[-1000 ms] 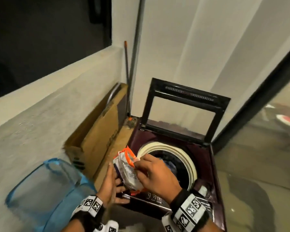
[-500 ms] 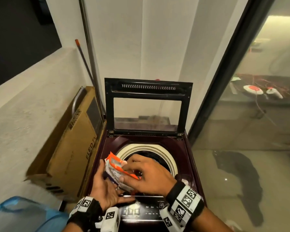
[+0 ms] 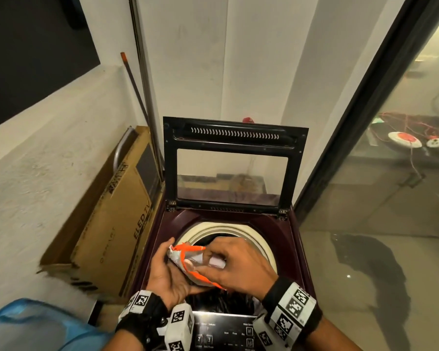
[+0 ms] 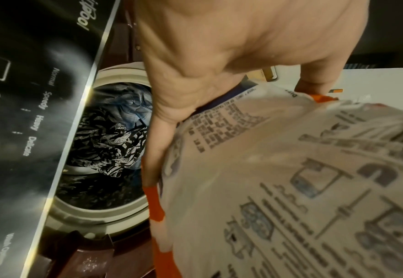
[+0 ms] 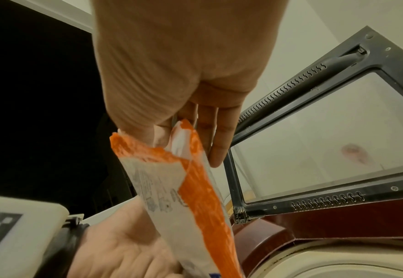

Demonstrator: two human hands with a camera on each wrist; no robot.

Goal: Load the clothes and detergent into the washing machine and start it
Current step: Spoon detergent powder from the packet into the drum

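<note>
Your left hand: palm turned up, fingers reaching up and cupping the detergent packet from beneath and from the left.
Your right hand: back turned up, fingers bent down, thumb and fingers pinching the packet's top edge.
Your wrists: close together, each wrapped in a dark band carrying white blocks with black square markers.
Your forearms: both enter from the bottom edge and converge forward.

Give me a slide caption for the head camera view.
Both hands, left and right, hold a detergent packet over the open washing machine.
</note>
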